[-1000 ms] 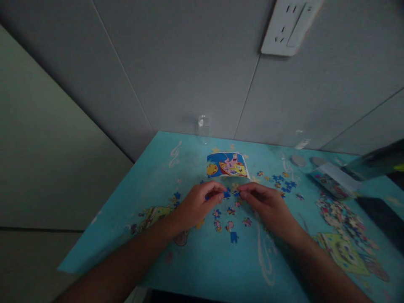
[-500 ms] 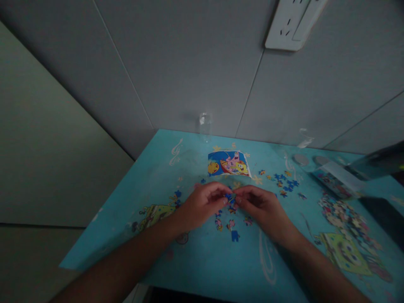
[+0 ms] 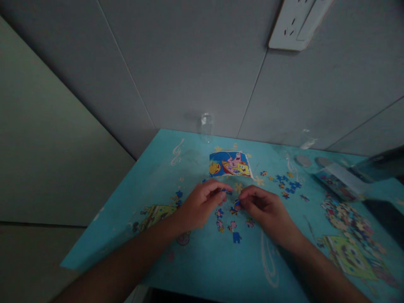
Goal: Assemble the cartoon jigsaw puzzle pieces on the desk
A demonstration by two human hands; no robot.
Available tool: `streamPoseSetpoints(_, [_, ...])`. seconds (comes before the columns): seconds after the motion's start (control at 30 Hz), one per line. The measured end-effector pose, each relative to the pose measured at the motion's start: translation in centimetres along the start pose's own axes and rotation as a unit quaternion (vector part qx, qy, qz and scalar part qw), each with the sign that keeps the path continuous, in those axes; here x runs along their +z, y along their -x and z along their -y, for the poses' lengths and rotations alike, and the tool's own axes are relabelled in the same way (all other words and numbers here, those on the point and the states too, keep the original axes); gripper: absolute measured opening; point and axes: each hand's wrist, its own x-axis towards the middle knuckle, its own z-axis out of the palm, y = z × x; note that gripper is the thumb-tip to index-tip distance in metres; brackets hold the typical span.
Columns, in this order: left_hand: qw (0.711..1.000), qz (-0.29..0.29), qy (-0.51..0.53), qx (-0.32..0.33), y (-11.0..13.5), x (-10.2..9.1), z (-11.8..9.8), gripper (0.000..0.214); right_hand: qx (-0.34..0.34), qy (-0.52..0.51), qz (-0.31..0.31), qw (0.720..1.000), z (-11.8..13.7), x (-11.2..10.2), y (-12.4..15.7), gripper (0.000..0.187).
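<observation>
My left hand (image 3: 199, 205) is closed, pinching a small blue jigsaw piece (image 3: 225, 190) between thumb and fingers. A short gap to its right, my right hand (image 3: 265, 209) pinches another blue jigsaw piece (image 3: 237, 202), partly covered by the fingertips. Below the hands lie several loose pieces, among them a plain blue piece (image 3: 236, 237) and a pink patterned piece (image 3: 232, 226). Behind the hands, a picture sheet (image 3: 231, 164) with cartoon figures on blue lies flat on the table.
The blue printed table (image 3: 132, 176) meets a grey wall. Blue pieces (image 3: 287, 185) are scattered to the right, with a larger heap of mixed pieces (image 3: 350, 223) beyond. A clear jar (image 3: 206, 128), round lids (image 3: 303, 160), a clear box (image 3: 341, 183) and a dark flat object (image 3: 385, 219) are also there.
My hands were together at one spot with blue pieces between them. Now they are apart, each with a piece; the view has shifted slightly.
</observation>
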Motion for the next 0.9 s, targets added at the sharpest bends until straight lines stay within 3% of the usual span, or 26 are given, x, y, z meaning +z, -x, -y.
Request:
streamPoseSetpoints(0.17, [0.998,0.010,-0.025,0.049,-0.03,0.01,0.30,0.022,-0.018,0.011,-0.009,1.000,-0.01,0.33,0.01,0.006])
streamPoseSetpoints(0.33, [0.999,0.033,0.031,0.007,0.01,0.08,0.40,0.022,-0.037,0.037,-0.012,0.999,0.31,0.24,0.05,0.007])
streamPoseSetpoints(0.53, [0.998,0.017,0.057,-0.030,0.08,0.31,0.65,0.020,-0.080,0.076,-0.007,0.994,0.14,-0.38,0.05,0.009])
streamPoseSetpoints(0.73, [0.998,0.041,-0.042,0.017,0.10,0.14,0.62,0.018,-0.010,-0.016,-0.025,0.999,-0.32,0.03,0.16,0.035])
streamPoseSetpoints(0.9, [0.998,0.033,-0.048,0.016,0.17,0.26,0.28,0.033,-0.007,-0.024,-0.026,0.999,0.03,0.26,-0.09,0.033])
